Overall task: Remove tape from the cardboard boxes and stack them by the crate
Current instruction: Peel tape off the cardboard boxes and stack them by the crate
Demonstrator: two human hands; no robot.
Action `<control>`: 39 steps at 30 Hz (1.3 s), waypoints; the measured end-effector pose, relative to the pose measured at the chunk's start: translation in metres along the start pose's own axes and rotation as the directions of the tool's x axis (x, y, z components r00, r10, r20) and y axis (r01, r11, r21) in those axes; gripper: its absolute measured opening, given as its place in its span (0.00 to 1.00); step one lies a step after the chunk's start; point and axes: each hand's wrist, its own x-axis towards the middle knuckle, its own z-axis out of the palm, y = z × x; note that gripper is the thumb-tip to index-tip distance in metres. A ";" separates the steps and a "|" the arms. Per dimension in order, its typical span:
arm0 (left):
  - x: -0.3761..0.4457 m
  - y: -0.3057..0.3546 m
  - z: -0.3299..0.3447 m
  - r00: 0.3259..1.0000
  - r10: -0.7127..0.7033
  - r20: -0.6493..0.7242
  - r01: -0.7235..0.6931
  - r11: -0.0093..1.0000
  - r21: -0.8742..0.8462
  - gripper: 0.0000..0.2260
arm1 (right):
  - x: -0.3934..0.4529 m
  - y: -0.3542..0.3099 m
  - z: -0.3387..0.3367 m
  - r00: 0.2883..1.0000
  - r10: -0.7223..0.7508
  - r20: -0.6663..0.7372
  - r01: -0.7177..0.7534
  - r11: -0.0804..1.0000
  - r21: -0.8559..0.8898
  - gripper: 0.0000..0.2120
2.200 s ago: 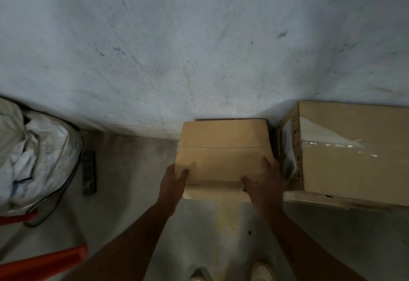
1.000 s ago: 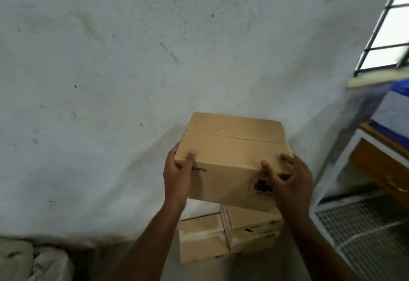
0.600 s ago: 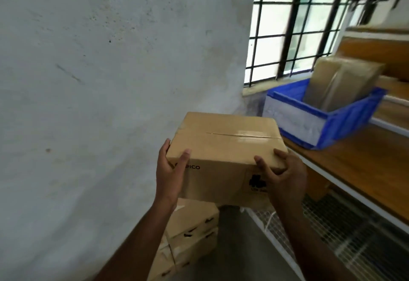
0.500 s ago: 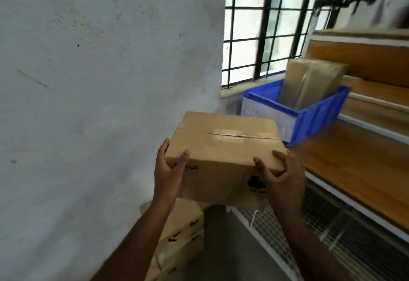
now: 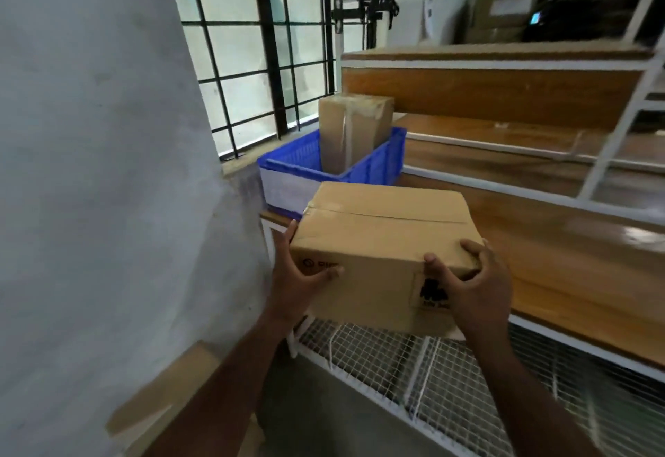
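We count three cardboard boxes: the carried box (image 5: 385, 240) in our hands, a second box (image 5: 351, 132) standing upright in the single blue crate (image 5: 374, 165), and a third box (image 5: 162, 395) low by the wall at the lower left, only partly in view. Our left hand (image 5: 298, 280) grips the carried box at its near left corner, thumb curled across the front face and the fingers hidden round the left side. Our right hand (image 5: 475, 287) grips the near right corner, thumb pressed on the front face and fingers wrapped over the right top edge. The carried box is held in the air at the near left end of the wooden bench (image 5: 561, 266), just in front of the crate, above the white wire mesh shelf (image 5: 414, 366) below. It is plain brown, closed, with a strip of clear tape (image 5: 388, 215) along the seam of its top flaps, a small printed mark near the left thumb and a dark printed symbol by the right thumb. The crate sits at the far left corner of the bench beside the barred window (image 5: 259, 43).
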 end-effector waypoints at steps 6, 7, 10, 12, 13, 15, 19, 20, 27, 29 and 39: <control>0.049 -0.017 0.069 0.993 0.035 0.115 -0.041 0.998 0.050 0.51 | 0.030 0.046 -0.024 0.997 0.061 0.054 -0.055 0.994 -0.092 0.48; 0.059 -0.021 0.079 0.989 0.039 0.139 -0.045 0.998 0.045 0.51 | 0.036 0.054 -0.025 0.997 0.063 0.051 -0.058 0.993 -0.107 0.49; 0.093 -0.036 0.107 0.979 0.033 0.203 -0.040 0.999 0.029 0.53 | 0.057 0.074 -0.023 0.995 0.098 0.019 -0.094 0.984 -0.151 0.49; 0.116 -0.043 0.125 0.972 0.035 0.234 -0.047 0.998 0.045 0.53 | 0.070 0.082 -0.019 0.991 0.136 -0.017 -0.137 0.974 -0.178 0.48; 0.126 -0.046 0.133 0.968 0.038 0.246 -0.053 0.997 0.054 0.52 | 0.076 0.083 -0.017 0.988 0.153 -0.030 -0.156 0.970 -0.186 0.48; 0.146 -0.053 0.146 0.963 0.043 0.267 -0.064 0.996 0.069 0.52 | 0.088 0.086 -0.010 0.980 0.191 -0.048 -0.197 0.959 -0.206 0.46; 0.183 -0.063 0.166 0.955 0.074 0.286 -0.120 0.982 0.146 0.51 | 0.112 0.096 0.006 0.973 0.206 -0.106 -0.228 0.933 -0.278 0.43; 0.192 -0.065 0.170 0.954 0.078 0.290 -0.131 0.977 0.169 0.51 | 0.118 0.099 0.011 0.973 0.206 -0.108 -0.229 0.925 -0.304 0.43; 0.251 -0.070 0.189 0.879 0.139 0.457 -0.365 0.813 0.454 0.48 | 0.163 0.115 0.029 0.994 0.098 -0.046 -0.101 0.699 -0.708 0.39; 0.260 -0.060 0.195 0.812 0.236 0.534 -0.548 0.625 0.556 0.46 | 0.176 0.108 0.035 0.997 0.061 0.047 0.001 0.600 -0.800 0.40; 0.290 -0.036 0.235 0.527 0.161 0.834 -0.814 0.377 0.442 0.48 | 0.211 0.103 0.059 0.936 0.071 0.345 0.230 0.619 -0.751 0.42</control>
